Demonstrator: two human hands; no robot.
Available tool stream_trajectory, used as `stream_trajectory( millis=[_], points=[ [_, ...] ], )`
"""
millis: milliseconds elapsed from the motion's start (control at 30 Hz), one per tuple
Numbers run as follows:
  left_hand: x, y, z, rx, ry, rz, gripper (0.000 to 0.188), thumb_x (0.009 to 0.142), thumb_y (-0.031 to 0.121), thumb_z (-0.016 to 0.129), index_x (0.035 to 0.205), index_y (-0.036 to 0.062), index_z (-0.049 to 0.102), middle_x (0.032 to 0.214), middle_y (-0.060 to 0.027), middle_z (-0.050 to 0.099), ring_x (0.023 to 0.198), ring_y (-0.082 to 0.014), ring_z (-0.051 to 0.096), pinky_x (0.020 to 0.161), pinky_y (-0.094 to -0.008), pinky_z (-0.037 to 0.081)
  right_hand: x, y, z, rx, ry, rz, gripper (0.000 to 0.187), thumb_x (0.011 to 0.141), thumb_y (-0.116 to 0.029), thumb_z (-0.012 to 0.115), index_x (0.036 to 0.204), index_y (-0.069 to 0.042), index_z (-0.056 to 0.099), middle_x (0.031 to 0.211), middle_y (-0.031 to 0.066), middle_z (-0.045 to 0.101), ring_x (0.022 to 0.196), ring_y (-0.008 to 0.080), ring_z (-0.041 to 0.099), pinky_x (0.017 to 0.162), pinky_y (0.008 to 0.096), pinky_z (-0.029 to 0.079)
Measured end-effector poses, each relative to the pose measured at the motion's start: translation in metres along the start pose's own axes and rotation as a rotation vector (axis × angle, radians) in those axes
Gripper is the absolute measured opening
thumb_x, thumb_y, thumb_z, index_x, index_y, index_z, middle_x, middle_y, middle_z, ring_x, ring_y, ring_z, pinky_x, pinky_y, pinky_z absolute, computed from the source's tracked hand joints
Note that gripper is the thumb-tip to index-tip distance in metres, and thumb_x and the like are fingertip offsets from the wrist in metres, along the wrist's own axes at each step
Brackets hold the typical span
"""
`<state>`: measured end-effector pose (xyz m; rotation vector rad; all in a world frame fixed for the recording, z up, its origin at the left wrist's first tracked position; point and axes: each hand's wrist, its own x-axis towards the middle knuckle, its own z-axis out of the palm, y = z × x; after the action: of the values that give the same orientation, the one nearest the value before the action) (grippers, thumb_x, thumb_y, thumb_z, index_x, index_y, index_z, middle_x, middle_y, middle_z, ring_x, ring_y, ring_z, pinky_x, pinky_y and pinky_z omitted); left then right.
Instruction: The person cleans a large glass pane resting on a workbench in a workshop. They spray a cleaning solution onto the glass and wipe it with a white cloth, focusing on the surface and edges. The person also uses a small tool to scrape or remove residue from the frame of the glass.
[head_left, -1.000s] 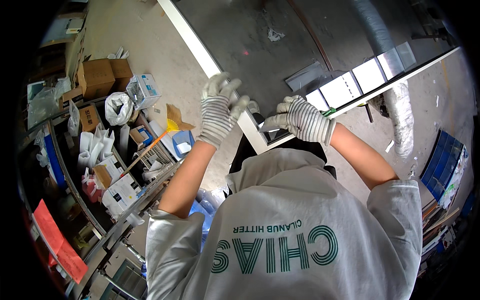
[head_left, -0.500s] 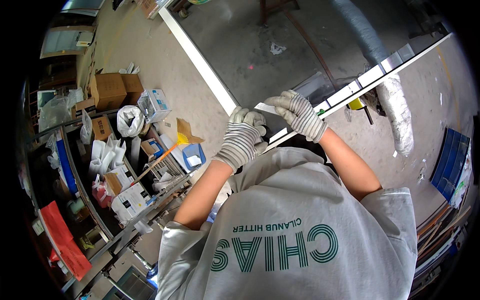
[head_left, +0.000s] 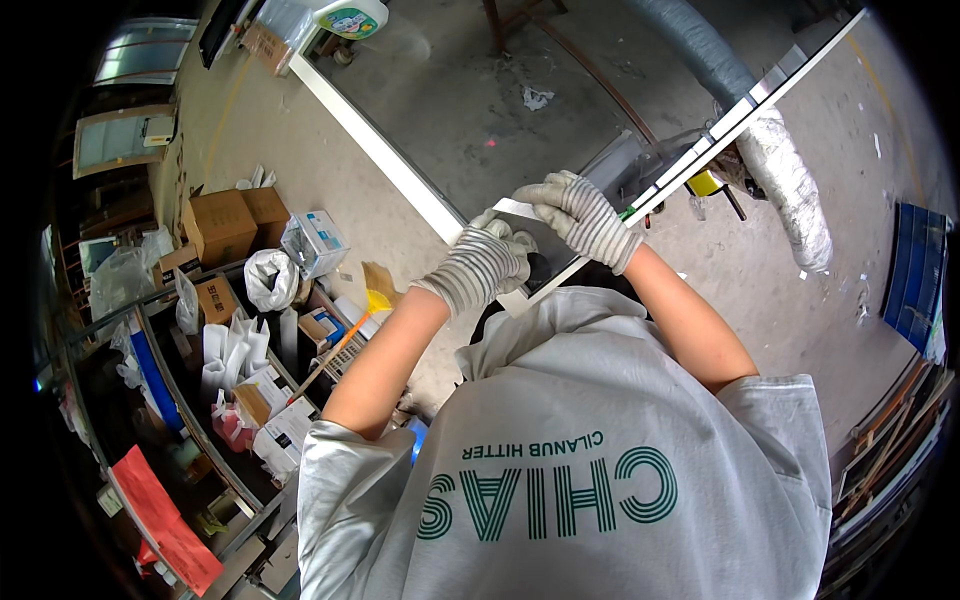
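Observation:
A glass panel with a white frame [head_left: 375,150] lies in front of me, its near corner close to my chest. My left hand [head_left: 475,265], in a striped white glove, is closed at that corner, fingers curled; what they hold is hidden. My right hand [head_left: 585,215], gloved alike, is closed on a thin pale strip [head_left: 515,208] that points toward my left fingers. A dark patch shows between the hands. A small green piece [head_left: 627,214] sits on the right frame edge beside my right hand.
A bottle [head_left: 352,18] stands at the panel's far left. Left are shelves with cardboard boxes [head_left: 220,230], a white bag [head_left: 271,280] and an orange-handled broom [head_left: 340,350]. A silver-wrapped duct [head_left: 785,190] and a blue panel [head_left: 915,275] are on the right.
The view has shifted, so more of the bottle shows at the far left. My hands stay at the frame corner, the pale strip slightly closer to my left fingers.

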<state>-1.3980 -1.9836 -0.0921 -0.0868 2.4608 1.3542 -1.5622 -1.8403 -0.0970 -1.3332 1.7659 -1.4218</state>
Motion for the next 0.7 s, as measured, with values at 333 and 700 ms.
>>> stream_trajectory(
  millis=[333, 700],
  points=[
    [-0.044, 0.029, -0.078, -0.565, 0.692, -0.086, 0.007, 0.088, 0.007, 0.06, 0.094, 0.007, 0.057, 0.083, -0.0044, 0.059, 0.081, -0.0143, 0.057, 0.09, -0.0358, 0.048, 0.003, -0.004, 0.002, 0.007, 0.245, 0.116, 0.024, 0.085, -0.008, 0.055, 0.107, -0.008, 0.065, 0.077, 0.0105, 0.056, 0.078, 0.0278, 0.053, 0.073, 0.0377, 0.045],
    [-0.044, 0.039, -0.061, 0.264, 0.16, 0.157, 0.023, 0.074, 0.014, 0.067, 0.097, 0.0103, 0.063, 0.091, -0.0059, 0.064, 0.087, -0.0237, 0.058, 0.101, -0.0415, 0.04, 0.006, -0.008, 0.004, -0.068, 0.233, 0.091, 0.023, 0.083, -0.008, 0.056, 0.104, -0.008, 0.065, 0.077, 0.0117, 0.057, 0.078, 0.0308, 0.054, 0.072, 0.0398, 0.045]
  ],
)
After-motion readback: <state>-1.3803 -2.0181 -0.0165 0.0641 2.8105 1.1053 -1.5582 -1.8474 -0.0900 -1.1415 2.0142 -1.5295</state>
